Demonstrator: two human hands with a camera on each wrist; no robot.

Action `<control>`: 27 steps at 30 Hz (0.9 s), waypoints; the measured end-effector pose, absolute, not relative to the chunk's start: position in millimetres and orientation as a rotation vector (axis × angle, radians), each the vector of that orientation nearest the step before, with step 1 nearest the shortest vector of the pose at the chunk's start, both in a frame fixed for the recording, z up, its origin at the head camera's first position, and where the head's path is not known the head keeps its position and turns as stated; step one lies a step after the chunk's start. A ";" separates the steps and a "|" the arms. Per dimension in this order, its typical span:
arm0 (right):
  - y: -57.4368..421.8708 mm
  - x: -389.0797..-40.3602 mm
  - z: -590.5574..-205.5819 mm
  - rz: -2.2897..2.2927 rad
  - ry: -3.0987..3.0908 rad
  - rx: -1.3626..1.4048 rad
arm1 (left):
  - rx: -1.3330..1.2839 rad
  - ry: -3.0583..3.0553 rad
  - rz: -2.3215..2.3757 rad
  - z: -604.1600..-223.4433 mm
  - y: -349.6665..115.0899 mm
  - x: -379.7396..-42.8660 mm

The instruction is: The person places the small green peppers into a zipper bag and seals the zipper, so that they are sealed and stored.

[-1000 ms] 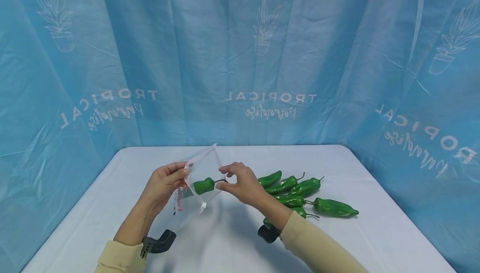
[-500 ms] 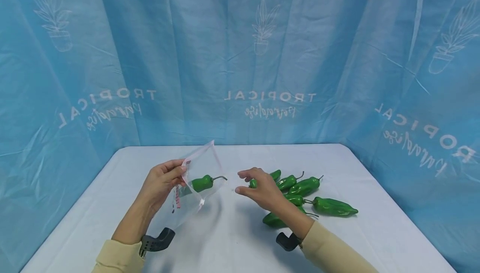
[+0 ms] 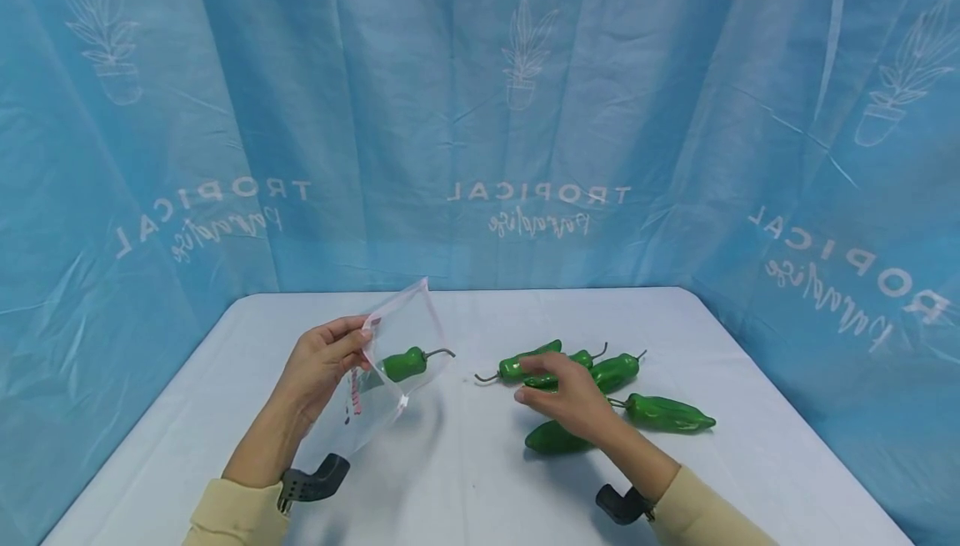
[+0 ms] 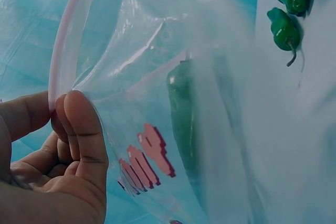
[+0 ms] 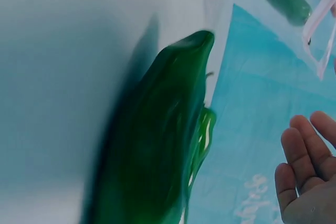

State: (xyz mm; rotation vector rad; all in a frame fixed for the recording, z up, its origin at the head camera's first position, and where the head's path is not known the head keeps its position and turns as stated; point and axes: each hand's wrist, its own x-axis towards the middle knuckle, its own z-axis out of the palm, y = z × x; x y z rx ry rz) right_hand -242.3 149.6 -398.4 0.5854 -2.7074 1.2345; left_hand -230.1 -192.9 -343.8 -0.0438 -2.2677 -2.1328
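Observation:
My left hand [image 3: 330,356] pinches the rim of a clear zip bag [image 3: 378,425] between thumb and fingers, its mouth spread toward the right. Inside the bag lies one green pepper [image 3: 405,364], its stem pointing out at the mouth; the left wrist view shows this pepper [image 4: 181,114] blurred through the plastic beside pink print. Over the pile of green peppers [image 3: 617,373] on the right hovers my right hand [image 3: 566,396], fingers loosely bent and holding nothing. It partly hides several of them. In the right wrist view a large pepper [image 5: 157,135] fills the middle, apart from the fingers.
Around the right hand lie a pepper [image 3: 667,413] to its right, another pepper [image 3: 555,438] nearer the front, and one with its stem to the left. The white table [image 3: 300,307] ends at a blue printed curtain [image 3: 465,246] behind and at both sides.
My right hand let go of the stem of the pepper in the bag and moved right, over the other peppers. The left hand and the bag stayed almost still.

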 end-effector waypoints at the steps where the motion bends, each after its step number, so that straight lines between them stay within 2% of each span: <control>1: 154.0 -241.3 -398.8 1.237 -2.712 0.573 | -0.033 -2.276 -2.126 -343.2 -192.6 -230.1; 14: 205.0 -230.9 -419.1 1.206 -2.828 0.434 | -0.116 -2.225 -2.153 -339.7 -191.4 -229.2; 27: 227.6 -226.3 -430.7 1.132 -2.858 0.376 | -0.146 -2.195 -2.179 -335.6 -190.8 -228.7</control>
